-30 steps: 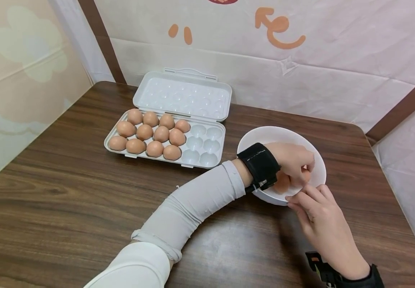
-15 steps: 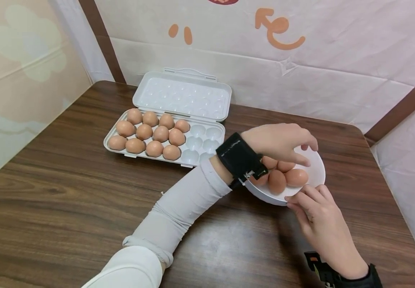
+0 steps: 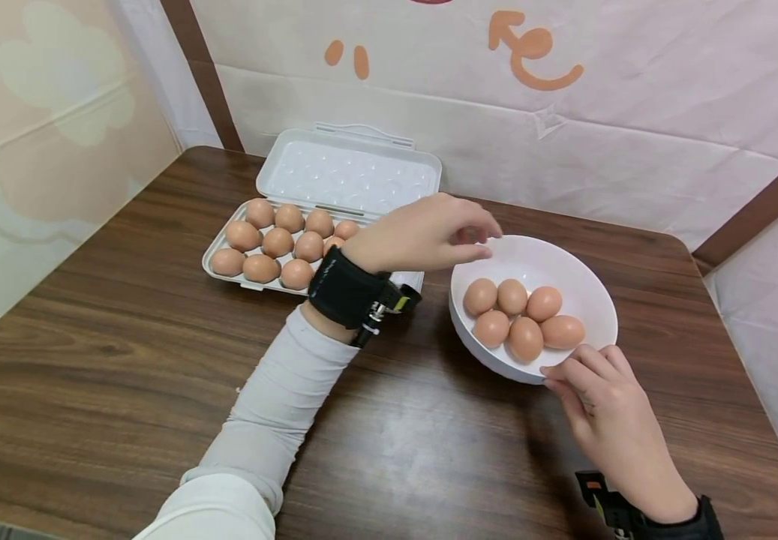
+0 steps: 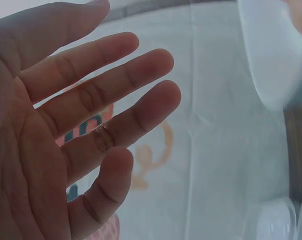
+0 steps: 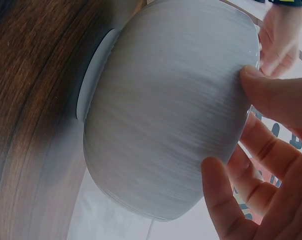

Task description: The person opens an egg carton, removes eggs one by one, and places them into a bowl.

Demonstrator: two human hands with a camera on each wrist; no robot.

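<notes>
white bowl (image 3: 591, 289) upright on table, six brown eggs (image 3: 522, 319) inside

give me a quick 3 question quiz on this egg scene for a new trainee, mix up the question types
1. True or false: the left hand is holding an egg.
2. How many eggs lie in the white bowl? A) four B) six C) eight
3. Fill in: the right hand touches the bowl at its ____ rim, the side nearest the person.

Key:
1. False. Its fingers are spread and hold nothing, as the left wrist view shows; it hangs between the egg tray and the bowl.
2. B, six.
3. Near. The fingertips rest against the outer wall.
</notes>
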